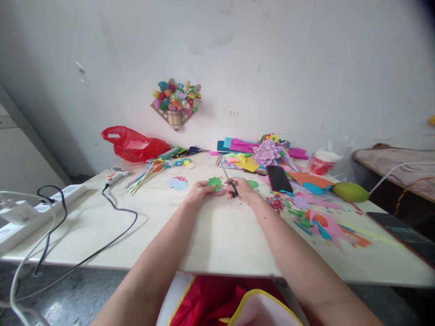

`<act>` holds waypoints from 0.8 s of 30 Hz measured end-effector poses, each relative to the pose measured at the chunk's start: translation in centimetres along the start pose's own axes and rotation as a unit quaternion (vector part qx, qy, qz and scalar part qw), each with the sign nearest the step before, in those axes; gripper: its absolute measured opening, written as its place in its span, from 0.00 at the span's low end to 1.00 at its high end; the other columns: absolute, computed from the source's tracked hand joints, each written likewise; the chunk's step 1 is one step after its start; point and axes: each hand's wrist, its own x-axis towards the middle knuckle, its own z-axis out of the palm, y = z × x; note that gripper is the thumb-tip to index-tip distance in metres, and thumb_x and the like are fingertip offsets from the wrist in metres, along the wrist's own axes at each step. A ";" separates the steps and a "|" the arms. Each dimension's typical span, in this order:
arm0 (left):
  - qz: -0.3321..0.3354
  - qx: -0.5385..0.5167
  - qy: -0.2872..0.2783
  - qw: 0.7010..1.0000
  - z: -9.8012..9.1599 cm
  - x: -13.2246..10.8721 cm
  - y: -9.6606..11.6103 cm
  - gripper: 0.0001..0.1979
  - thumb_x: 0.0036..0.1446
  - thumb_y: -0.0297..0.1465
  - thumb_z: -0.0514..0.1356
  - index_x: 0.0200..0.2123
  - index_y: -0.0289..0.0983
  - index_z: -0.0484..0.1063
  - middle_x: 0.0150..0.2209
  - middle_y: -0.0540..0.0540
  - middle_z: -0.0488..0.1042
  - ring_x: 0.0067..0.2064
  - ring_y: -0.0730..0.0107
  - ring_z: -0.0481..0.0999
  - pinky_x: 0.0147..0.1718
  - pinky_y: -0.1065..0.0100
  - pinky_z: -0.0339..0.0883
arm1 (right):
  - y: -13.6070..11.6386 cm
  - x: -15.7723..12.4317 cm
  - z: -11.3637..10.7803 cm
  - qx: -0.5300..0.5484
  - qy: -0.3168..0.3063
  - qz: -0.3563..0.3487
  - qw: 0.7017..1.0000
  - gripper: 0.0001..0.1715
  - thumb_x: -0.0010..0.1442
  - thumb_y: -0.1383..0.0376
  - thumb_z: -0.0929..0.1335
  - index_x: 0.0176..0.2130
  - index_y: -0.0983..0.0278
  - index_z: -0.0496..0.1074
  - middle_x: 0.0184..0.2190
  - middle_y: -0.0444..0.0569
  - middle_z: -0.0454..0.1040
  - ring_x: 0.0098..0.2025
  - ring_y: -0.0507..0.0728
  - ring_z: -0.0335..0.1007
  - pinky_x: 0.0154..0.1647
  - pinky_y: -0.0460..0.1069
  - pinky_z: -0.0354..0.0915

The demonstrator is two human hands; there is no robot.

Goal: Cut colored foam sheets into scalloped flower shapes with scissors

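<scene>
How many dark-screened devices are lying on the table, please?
2: a phone to the right of the right hand, and another device at the right edge of the table. More may be hidden under the colorful scraps.

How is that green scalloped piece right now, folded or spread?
Spread: the green scalloped piece at the left hand shows a broad, rounded outline.

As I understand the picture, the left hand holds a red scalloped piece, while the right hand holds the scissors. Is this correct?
Not quite: the scalloped piece in the left hand is green, not red, as the head view shows. The right hand does hold the scissors.
</scene>
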 end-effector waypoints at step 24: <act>-0.007 -0.141 0.055 0.989 -0.7 0.6 -0.1 0.06 0.44 0.22 0.67 0.30 0.29 0.76 0.31 0.42 0.79 0.34 0.65 0.79 0.38 0.68 0.74 | -0.3 -1.0 -0.9 -0.115 -0.188 -0.033 0.975 0.19 0.56 0.52 0.67 0.29 0.66 0.66 0.20 0.42 0.69 0.18 0.47 0.64 0.13 0.41 0.50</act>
